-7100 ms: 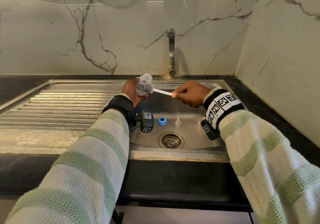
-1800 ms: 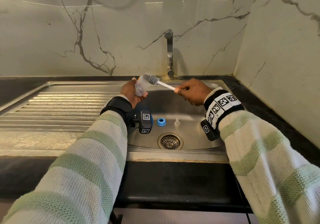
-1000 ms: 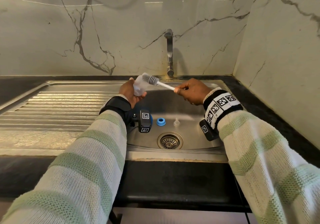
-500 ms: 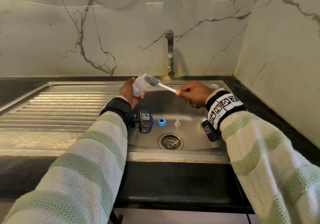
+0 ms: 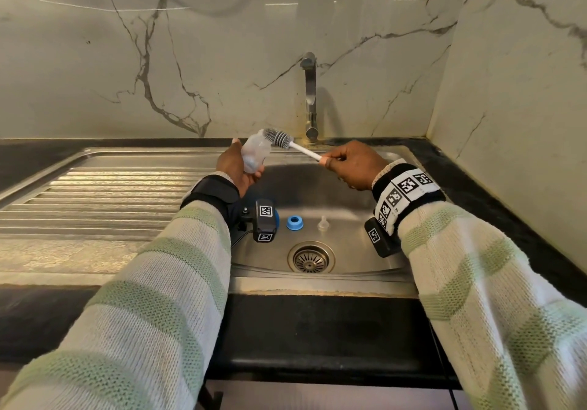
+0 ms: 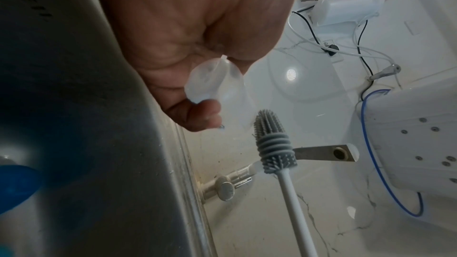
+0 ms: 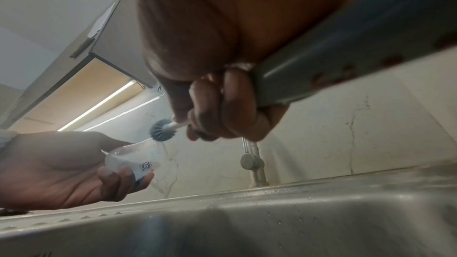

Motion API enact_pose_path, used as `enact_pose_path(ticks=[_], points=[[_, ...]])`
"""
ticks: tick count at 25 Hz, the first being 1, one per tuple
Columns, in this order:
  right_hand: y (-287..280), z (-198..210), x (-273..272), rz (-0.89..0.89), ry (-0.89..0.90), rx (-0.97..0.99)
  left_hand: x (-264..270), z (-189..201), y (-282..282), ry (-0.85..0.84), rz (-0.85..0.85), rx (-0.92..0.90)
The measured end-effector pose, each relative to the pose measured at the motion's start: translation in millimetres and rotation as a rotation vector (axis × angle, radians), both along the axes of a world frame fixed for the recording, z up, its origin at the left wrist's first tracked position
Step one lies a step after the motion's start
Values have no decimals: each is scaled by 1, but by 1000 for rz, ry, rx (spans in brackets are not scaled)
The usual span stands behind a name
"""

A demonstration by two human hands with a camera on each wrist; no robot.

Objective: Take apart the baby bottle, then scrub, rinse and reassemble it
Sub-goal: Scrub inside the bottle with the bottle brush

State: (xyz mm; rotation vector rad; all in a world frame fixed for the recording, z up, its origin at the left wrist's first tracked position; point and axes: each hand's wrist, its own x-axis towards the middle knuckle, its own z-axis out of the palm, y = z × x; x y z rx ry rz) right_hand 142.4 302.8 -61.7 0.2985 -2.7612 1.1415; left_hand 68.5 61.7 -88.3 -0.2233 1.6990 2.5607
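So the brush [image 5: 279, 138] head had come out of the bottle [image 5: 254, 154] since a second earlier and sat just outside its mouth, at about 2 o'clock from it. Left hand [image 5: 236, 168] was wrapped around the bottle over the sink [image 5: 343, 187], right hand [image 5: 351, 163] at 3 o'clock pinching the brush handle. Blue ring [image 5: 294, 223] and teat [image 5: 322, 223] lay on the basin floor near the drain [image 5: 311, 257].

Left hand gripping the clear bottle, brush just outside it

The left hand [image 6: 188, 46] curls round the translucent bottle [image 6: 215, 85]; at its 5 o'clock the grey brush [image 6: 273, 144] points bristles-up, white handle running toward 5 o'clock, tap [image 6: 227, 187] behind
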Motion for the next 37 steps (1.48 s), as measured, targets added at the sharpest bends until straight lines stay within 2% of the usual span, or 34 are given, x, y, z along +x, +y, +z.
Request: enact_pose_path(ticks=[4, 8, 11, 15, 19, 27, 31, 35, 37], points=[[-1, -4, 4, 84, -151, -36, 5, 1, -2, 36, -90, -14], [2, -2, -1, -14, -53, -36, 6, 0, 0, 3, -97, -31], [-1, -4, 3, 66, -163, -34, 6, -1, 1, 8, -59, -24], [-2, -2, 1, 1, -57, -36, 1, -3, 3, -1, -14, 15], [-3, -3, 4, 62, -137, -33, 0, 0, 3, -44, 14, -38], [-2, 0, -1, -53, 29, 12, -2, 1, 2, -84, -11, -46], [-5, -2, 4, 45, -102, 1, -3, -3, 1, -82, 11, -23], [-3, 0, 1, -28, -8, 5, -4, -2, -1, -60, -54, -33], [-1, 0, 2, -13, -54, -19, -2, -2, -1, -38, -70, -35]])
